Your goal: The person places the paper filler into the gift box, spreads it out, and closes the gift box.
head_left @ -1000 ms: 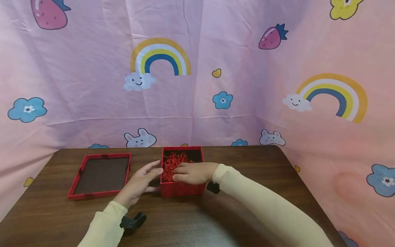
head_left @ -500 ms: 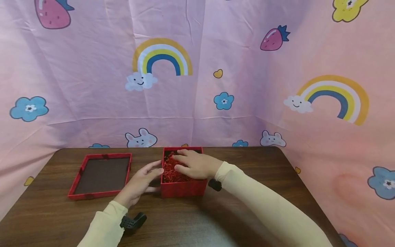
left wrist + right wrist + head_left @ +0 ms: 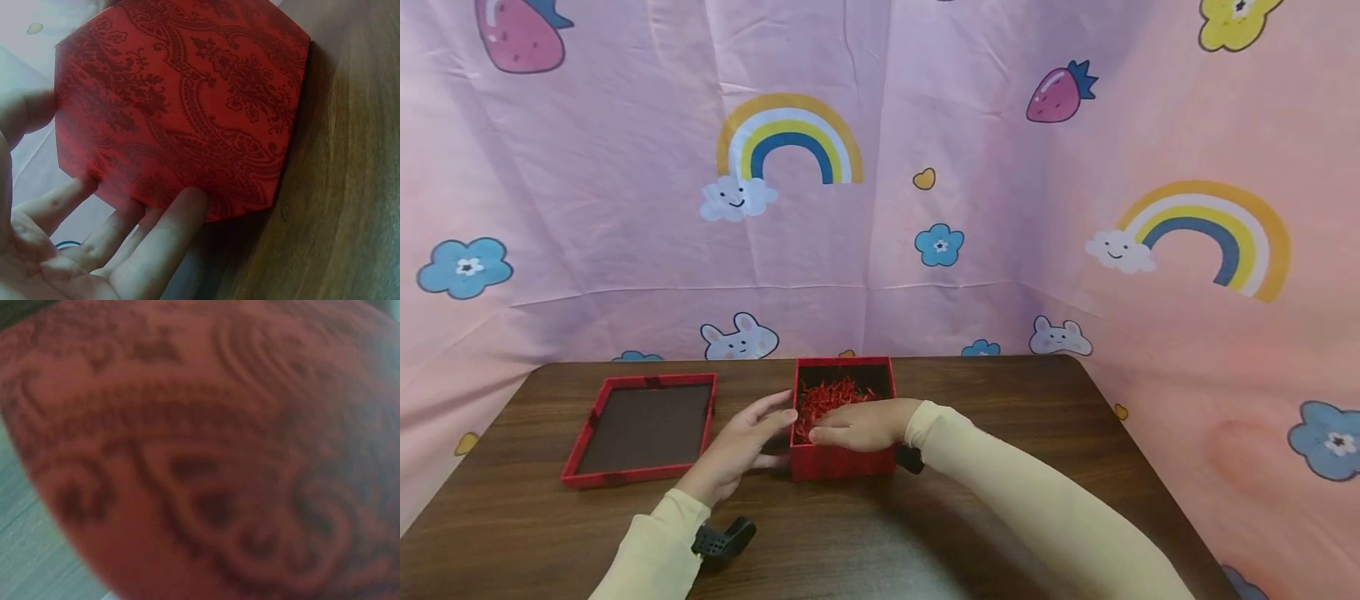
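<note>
A red square box [image 3: 842, 463] without its lid stands on the table, with shredded red paper [image 3: 833, 398] inside. Its dark inner wall shows at the back. My left hand [image 3: 737, 442] steadies the box from the left, thumb at the top rim. In the left wrist view, extended fingers [image 3: 178, 231] touch the patterned red side of the box. Over the near part of the box my right hand [image 3: 865, 423] rests on the paper, its fingertips partly sunk among the shreds. The right wrist view holds only the blurred patterned box wall [image 3: 206, 456]; no hand shows there.
A red-rimmed lid [image 3: 583, 442] with a dark inside lies upturned on the left of the brown wooden table [image 3: 1000, 467]. Behind the table and along its right side hangs a printed cloth [image 3: 955, 125].
My right hand shifted up to the back right of the box, then came back down to the front left. The left hand stays on the side of the box.
</note>
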Motion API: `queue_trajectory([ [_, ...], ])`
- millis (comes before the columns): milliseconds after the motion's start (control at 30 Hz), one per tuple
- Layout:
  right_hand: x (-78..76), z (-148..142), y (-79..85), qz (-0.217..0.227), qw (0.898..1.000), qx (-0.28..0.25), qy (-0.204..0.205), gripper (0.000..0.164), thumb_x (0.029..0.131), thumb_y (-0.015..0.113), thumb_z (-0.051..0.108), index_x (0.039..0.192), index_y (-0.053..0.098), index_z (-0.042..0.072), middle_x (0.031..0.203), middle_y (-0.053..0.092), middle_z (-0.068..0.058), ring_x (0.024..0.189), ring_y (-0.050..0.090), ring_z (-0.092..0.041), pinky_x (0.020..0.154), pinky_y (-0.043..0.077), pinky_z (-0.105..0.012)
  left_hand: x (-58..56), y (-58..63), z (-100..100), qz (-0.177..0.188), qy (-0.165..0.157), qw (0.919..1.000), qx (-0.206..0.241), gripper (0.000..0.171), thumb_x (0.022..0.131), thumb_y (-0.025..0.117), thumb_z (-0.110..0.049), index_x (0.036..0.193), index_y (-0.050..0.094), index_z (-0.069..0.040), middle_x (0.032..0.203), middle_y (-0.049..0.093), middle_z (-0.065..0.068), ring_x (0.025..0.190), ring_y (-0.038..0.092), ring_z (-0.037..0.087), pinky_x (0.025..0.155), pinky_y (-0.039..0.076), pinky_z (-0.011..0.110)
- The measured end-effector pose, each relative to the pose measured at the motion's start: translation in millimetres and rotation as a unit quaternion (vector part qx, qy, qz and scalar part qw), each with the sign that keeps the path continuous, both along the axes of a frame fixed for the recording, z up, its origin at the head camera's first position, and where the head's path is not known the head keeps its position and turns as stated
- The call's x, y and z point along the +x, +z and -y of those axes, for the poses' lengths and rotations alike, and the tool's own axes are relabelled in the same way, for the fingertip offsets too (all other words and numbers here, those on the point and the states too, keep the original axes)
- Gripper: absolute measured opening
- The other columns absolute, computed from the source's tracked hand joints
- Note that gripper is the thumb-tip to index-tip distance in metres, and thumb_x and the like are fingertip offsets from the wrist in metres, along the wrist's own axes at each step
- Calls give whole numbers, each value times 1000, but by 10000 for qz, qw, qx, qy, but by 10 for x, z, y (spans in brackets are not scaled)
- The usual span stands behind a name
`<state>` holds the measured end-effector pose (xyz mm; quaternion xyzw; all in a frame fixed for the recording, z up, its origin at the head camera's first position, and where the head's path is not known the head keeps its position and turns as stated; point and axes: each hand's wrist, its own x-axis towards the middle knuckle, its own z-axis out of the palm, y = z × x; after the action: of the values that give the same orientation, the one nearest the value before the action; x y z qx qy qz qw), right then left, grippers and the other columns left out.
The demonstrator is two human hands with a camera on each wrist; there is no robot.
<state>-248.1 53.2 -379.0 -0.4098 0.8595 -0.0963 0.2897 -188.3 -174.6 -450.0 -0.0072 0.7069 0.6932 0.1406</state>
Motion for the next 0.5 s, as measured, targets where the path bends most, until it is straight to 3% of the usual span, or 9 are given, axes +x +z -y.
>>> queue_trajectory([
  [100,-12,-7,7,10,10000,-56,15,71,108,25,61,157,45,15,159,47,4,151,36,-14,125,28,-36,0,-1,-2,11,11,10000,30,69,104,61,-41,161,33,-14,159,40,23,144,43,42,93,60,52],
  [233,-71,-88,182,-160,9984,-547,-6,69,108,29,61,156,48,15,158,48,2,151,36,-16,125,29,-40,2,1,-3,26,4,10000,5,69,104,61,-43,161,33,-15,159,40,23,145,42,43,93,59,52],
  [367,-198,-240,364,-539,9908,-1181,-373,60,108,40,57,151,54,18,154,52,1,147,42,-18,123,33,-43,4,15,-4,56,37,10000,-55,69,104,61,-43,161,34,-16,160,39,22,144,43,44,92,60,52],
  [500,-322,-355,384,-756,9863,-1294,-686,50,106,51,51,148,57,23,153,52,2,145,44,-18,122,35,-42,5,23,-5,91,74,9999,-76,67,104,61,-41,161,34,-16,161,38,22,144,43,44,92,60,51],
])
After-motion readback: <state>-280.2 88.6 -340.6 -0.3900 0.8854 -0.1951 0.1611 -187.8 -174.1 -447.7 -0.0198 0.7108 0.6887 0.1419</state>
